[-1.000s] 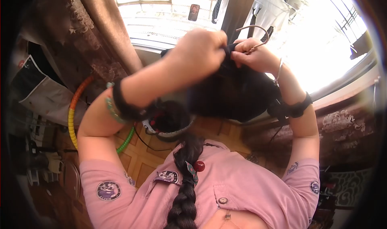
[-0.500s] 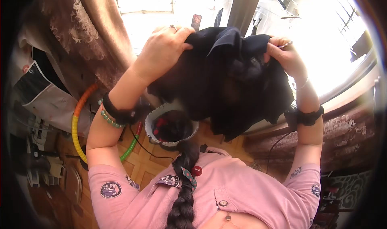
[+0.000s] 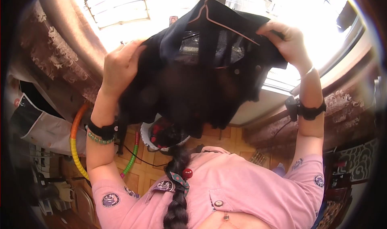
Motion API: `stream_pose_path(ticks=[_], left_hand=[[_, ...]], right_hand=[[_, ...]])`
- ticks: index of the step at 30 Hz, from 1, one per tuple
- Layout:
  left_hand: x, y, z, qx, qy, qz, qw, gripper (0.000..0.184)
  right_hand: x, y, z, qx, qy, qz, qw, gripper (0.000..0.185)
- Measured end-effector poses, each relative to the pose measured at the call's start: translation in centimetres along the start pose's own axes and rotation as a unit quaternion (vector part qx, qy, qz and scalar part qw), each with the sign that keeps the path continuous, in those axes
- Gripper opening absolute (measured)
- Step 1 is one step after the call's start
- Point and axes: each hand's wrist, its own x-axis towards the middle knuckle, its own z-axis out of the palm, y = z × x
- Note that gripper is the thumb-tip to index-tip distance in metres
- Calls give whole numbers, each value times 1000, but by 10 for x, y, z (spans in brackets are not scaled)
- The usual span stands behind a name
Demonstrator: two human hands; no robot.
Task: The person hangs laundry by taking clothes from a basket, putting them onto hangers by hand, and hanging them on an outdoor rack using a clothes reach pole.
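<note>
A black garment [image 3: 177, 88] with round buttons or snaps hangs in front of me from a copper-coloured wire hanger [image 3: 231, 29]. The hanger's hook points up at the top edge of the view, and one of its arms slopes down to the right inside the garment. My left hand [image 3: 123, 65] is closed on the garment's left upper edge, fingers pressed together. At the opposite shoulder, my right hand [image 3: 288, 43] pinches the cloth close to the hanger's right end. Which garment it is exactly, I cannot tell; its lower part falls in dark folds.
Below the garment, a white bucket [image 3: 145, 136] with dark and red cloth in it stands on the tiled floor [image 3: 141, 176]. A coloured hoop [image 3: 74, 144] leans at the left. Curtains [image 3: 56, 39] flank a bright barred window [image 3: 117, 7].
My left hand has moved left and down, spreading the garment wider. My right hand keeps to the right shoulder, slightly higher. The wire hanger now shows within the collar opening.
</note>
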Motion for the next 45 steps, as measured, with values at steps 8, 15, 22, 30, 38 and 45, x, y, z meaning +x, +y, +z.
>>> stream_pose_path(ticks=[8,15,22,30,38,45], left_hand=[[0,2,11,48,31,-13,998,21],[-2,2,-4,49,94,24,994,19],[-6,-9,-17,105,84,-8,991,20],[9,-11,-25,65,49,-1,997,16],[32,-29,-65,81,234,13,969,21],[30,-4,-81,178,150,-28,972,22]], right_hand=[[-2,-60,-20,127,-12,66,990,15],[19,46,3,108,69,-39,991,26],[-2,59,43,116,-82,33,989,44],[19,21,45,44,45,-81,995,20],[-42,70,68,281,115,93,948,34],[-132,85,157,-15,14,252,968,51]])
